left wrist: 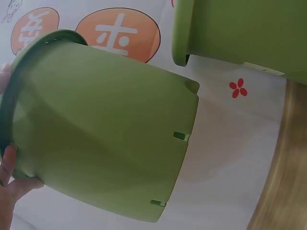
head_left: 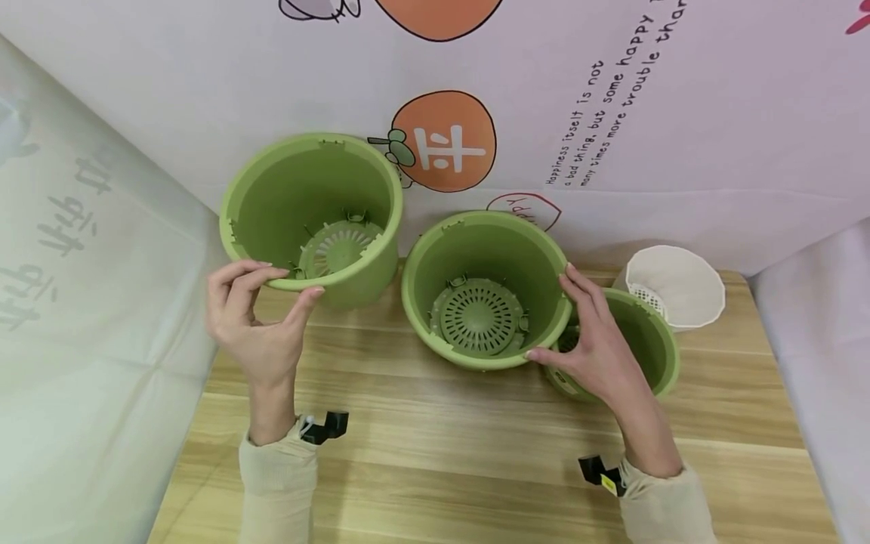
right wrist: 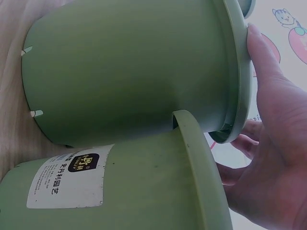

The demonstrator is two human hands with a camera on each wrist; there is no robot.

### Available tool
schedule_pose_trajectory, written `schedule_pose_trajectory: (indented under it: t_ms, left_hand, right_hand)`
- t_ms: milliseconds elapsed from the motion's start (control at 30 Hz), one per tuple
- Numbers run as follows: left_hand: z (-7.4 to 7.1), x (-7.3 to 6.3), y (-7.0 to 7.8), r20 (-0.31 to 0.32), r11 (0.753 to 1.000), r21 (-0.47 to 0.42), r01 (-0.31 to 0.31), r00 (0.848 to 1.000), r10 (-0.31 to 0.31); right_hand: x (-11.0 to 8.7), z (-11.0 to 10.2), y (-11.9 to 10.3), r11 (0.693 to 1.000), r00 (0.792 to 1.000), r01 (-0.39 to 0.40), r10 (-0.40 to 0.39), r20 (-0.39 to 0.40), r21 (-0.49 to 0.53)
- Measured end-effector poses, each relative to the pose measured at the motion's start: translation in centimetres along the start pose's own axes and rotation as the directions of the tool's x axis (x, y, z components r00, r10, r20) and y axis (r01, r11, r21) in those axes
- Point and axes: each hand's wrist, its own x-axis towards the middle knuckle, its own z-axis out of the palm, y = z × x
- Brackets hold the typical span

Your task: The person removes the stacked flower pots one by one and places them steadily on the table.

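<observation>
My left hand holds the near rim of a large green plastic flowerpot, fingers over the edge and thumb on it. In the left wrist view this flowerpot is tilted, its slotted base raised off the table. With my right hand I grip the right side of the rim of a second green flowerpot, which stands upright and shows a round slotted bottom. A smaller green flowerpot, partly behind my right hand, touches or nearly touches it. That one bears a white label.
A white, many-sided pot with a mesh bottom stands at the right, behind the small green one. Wood-grain table stretches out in front. Printed white cloth hangs along the back and sides.
</observation>
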Motion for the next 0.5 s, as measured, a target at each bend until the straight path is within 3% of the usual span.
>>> schedule_pose_trajectory:
  t_ms: [267, 500]
  left_hand:
    - [-0.3, -0.9, -0.8, 0.010, 1.000, 0.003, 0.024, 1.000, -0.024]
    - [-0.4, -1.8, -1.0, 0.029, 0.997, 0.077, 0.021, 0.999, -0.023]
  right_hand:
    - [0.0, 0.2, 0.1, 1.000, 1.000, -0.005, 0.005, -0.001, 0.005]
    - [0.1, 0.1, 0.2, 1.000, 1.000, 0.001, -0.001, -0.006, 0.011]
